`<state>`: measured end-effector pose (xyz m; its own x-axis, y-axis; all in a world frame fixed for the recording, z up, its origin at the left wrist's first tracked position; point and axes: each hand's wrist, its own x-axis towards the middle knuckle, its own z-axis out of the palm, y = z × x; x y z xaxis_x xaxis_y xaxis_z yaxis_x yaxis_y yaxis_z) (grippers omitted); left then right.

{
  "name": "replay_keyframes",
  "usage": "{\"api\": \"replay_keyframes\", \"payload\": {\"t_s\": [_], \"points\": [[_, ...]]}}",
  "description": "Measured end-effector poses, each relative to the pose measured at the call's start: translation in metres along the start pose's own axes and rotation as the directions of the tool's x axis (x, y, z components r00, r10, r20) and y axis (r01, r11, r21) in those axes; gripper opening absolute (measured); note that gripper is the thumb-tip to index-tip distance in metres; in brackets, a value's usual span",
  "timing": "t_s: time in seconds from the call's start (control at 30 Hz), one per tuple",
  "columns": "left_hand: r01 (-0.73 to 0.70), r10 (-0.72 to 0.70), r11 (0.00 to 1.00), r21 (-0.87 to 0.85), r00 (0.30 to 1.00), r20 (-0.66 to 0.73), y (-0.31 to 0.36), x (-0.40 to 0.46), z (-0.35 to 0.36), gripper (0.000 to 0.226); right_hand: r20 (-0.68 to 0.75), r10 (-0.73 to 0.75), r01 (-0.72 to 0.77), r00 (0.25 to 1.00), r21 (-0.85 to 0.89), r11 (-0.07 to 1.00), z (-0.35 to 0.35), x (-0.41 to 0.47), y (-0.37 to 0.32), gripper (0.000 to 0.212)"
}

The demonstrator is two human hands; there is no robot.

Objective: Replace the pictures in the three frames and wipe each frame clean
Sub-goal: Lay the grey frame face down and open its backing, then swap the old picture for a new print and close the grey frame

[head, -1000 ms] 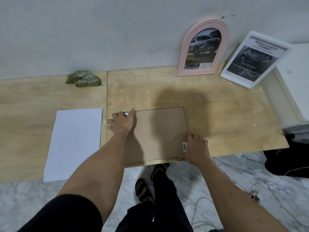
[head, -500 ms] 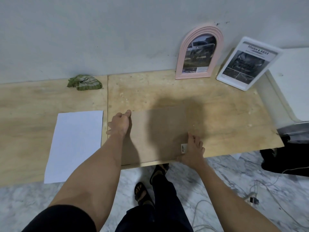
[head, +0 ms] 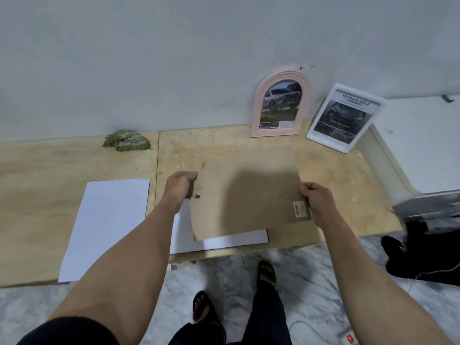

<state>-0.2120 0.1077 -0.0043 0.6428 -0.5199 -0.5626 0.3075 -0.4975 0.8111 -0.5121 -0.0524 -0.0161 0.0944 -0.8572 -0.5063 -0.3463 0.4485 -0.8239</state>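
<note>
I see both hands holding the brown backing board (head: 246,192) raised off the bench (head: 336,175), tilted, near the front edge. The left hand (head: 179,185) grips the board's left edge with curled fingers, and a small metal clip (head: 196,196) sticks out of the board just below that hand. The right hand (head: 315,199) pinches the board's right edge, thumb on top, just beside a small barcode sticker (head: 299,208) in the board's near right corner.

Under the lifted board a white sheet in a dark-edged frame (head: 231,241) lies flat at the bench's front edge; I see only its left and near strips, the rest is hidden by the board.

A loose white sheet of paper (head: 107,225) lies flat on the left part of the bench, reaching the front edge, apart from the frame. A crumpled green cloth (head: 127,141) sits at the back edge against the wall. Toward the back right corner, a pink arched frame (head: 280,102) with a car picture leans upright on the wall, and a white rectangular frame (head: 346,118) with a printed car page stands tilted just right of it, the two near but not touching
</note>
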Motion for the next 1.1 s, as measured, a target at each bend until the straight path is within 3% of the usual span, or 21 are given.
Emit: {"api": "replay_keyframes", "payload": {"t_s": [0.13, 0.33, 0.5, 0.63, 0.73, 0.87, 1.1], "points": [[0.038, -0.043, 0.997, 0.069, 0.996, 0.073, -0.007, -0.015, 0.036, 0.003, -0.041, 0.047, -0.049, 0.998, -0.067, 0.997, -0.049, 0.037, -0.002, 0.019], [0.055, -0.071, 0.991, 0.123, 0.989, 0.13, -0.027, -0.029, 0.129, 0.03, -0.152, 0.041, -0.072, 0.987, -0.204, 0.976, -0.121, 0.078, 0.008, 0.018], [0.085, -0.092, 0.976, 0.2, 0.995, 0.027, -0.041, -0.032, 0.192, 0.018, -0.171, 0.027, -0.086, 0.985, -0.345, 0.935, -0.164, 0.104, 0.033, 0.01], [0.123, -0.119, 0.952, 0.28, 0.992, -0.029, -0.056, -0.023, 0.221, 0.007, -0.231, 0.04, -0.136, 0.972, -0.415, 0.9, -0.181, 0.12, 0.051, 0.019], [0.143, -0.136, 0.937, 0.32, 0.99, -0.044, -0.071, -0.013, 0.234, 0.018, -0.234, -0.001, -0.114, 0.972, -0.474, 0.873, -0.187, 0.124, 0.057, 0.023], [0.137, -0.125, 0.918, 0.371, 0.991, -0.055, -0.073, -0.018, 0.245, 0.011, -0.238, 0.01, -0.129, 0.971, -0.492, 0.861, -0.191, 0.129, 0.058, 0.026], [0.074, 0.032, 0.813, 0.578, 0.985, -0.171, -0.06, -0.03, 0.252, 0.025, -0.249, 0.004, -0.145, 0.969, -0.554, 0.82, -0.178, 0.126, 0.045, 0.024]]}}
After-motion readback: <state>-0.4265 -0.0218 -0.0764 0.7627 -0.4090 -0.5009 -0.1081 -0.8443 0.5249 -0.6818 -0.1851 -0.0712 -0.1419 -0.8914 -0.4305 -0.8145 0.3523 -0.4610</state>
